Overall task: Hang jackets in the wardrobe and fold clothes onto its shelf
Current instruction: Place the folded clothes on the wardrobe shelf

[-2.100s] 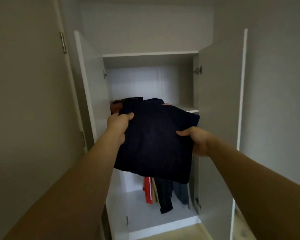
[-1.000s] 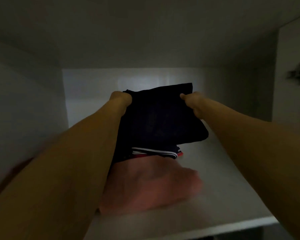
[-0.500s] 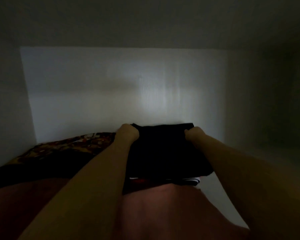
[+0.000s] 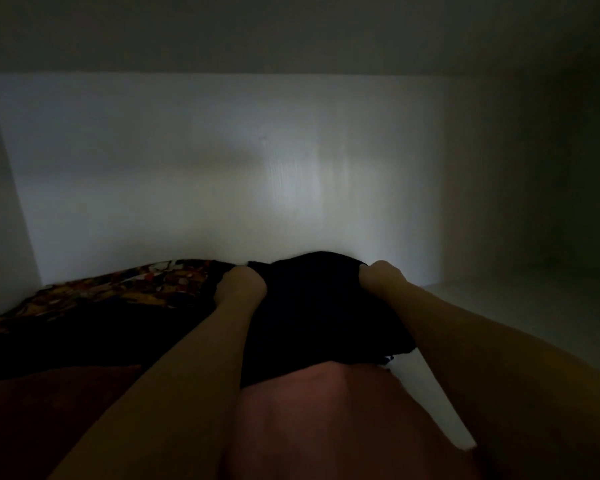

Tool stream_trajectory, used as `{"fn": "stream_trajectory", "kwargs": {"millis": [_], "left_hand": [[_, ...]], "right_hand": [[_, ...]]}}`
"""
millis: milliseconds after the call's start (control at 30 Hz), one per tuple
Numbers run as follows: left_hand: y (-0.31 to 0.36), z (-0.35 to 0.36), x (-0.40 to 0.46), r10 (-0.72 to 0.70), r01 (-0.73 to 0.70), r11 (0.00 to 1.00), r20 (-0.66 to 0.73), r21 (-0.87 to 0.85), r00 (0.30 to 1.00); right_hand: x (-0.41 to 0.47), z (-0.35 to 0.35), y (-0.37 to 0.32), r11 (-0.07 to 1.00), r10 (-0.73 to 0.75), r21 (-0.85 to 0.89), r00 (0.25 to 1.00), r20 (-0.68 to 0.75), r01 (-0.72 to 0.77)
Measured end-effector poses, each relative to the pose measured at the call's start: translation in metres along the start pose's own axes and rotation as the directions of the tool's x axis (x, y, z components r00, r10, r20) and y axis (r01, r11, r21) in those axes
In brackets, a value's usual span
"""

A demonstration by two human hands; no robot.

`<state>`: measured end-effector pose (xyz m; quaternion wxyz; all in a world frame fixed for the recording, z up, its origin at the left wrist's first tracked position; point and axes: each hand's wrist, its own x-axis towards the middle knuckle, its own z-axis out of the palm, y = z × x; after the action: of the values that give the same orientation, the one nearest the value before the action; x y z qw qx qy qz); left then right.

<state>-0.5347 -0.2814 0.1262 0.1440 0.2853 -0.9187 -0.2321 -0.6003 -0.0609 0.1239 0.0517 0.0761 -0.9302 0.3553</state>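
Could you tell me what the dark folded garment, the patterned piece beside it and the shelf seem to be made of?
Dark folded garment, gripped by left hand and right hand: soft matte cloth, possibly knit; it sags and bunches, too dim for weave.
Patterned piece: printed fabric; multicoloured motifs, limp folds.
Shelf: smooth white board, probably laminate; flat, rigid, faint sheen.

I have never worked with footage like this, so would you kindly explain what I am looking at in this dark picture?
There is no machine here: a person wears a camera on the head, looking forward and down along both forearms into a dim wardrobe compartment. The left hand and right hand each grip an edge of a folded dark garment, which lies at the back on other clothes. Nearer the camera is a pinkish garment; to the left lies a patterned cloth. Bare white shelf shows on the right.
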Motion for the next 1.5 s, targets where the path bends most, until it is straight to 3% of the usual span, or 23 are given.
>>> {"fn": "stream_trajectory", "kwargs": {"millis": [167, 267, 500, 667, 800, 1067, 1233, 1500], "left_hand": [[0.027, -0.027, -0.050, 0.160, -0.156, 0.987, -0.243, 0.034, 0.957], [0.048, -0.032, -0.090, 0.363, -0.300, 0.925, -0.310, 0.233, 0.879], [0.110, -0.020, -0.203, 0.668, -0.574, 0.739, -0.282, 0.352, 0.688], [0.139, -0.010, -0.287, 0.787, -0.711, 0.616, -0.227, 0.338, 0.574], [0.167, -0.018, -0.345, 0.851, -0.797, 0.523, -0.242, 0.304, 0.466], [0.203, -0.030, -0.483, 0.919, -0.907, 0.381, -0.181, 0.179, 0.350], [0.222, -0.042, -0.618, 0.961, -0.969, 0.222, -0.194, 0.107, 0.199], [0.216, -0.025, -0.875, 0.989, -1.000, 0.024, -0.144, 0.002, 0.023]], "right_hand": [[-0.046, -0.057, 0.012, 0.998, -0.055, -0.028, 0.996, -0.064, 0.053], [-0.085, -0.098, 0.026, 0.995, -0.076, -0.071, 0.986, -0.146, 0.066], [-0.189, -0.191, 0.073, 0.971, -0.184, -0.195, 0.952, -0.245, 0.138], [-0.272, -0.239, 0.107, 0.950, -0.147, -0.308, 0.945, -0.293, 0.052], [-0.345, -0.272, 0.125, 0.918, -0.147, -0.396, 0.909, -0.390, -0.021], [-0.512, -0.346, 0.159, 0.838, -0.017, -0.478, 0.863, -0.504, -0.263], [-0.659, -0.387, 0.198, 0.785, 0.049, -0.475, 0.805, -0.592, -0.397], [-0.927, -0.447, 0.279, 0.674, 0.235, -0.411, 0.706, -0.668, -0.613]]}}
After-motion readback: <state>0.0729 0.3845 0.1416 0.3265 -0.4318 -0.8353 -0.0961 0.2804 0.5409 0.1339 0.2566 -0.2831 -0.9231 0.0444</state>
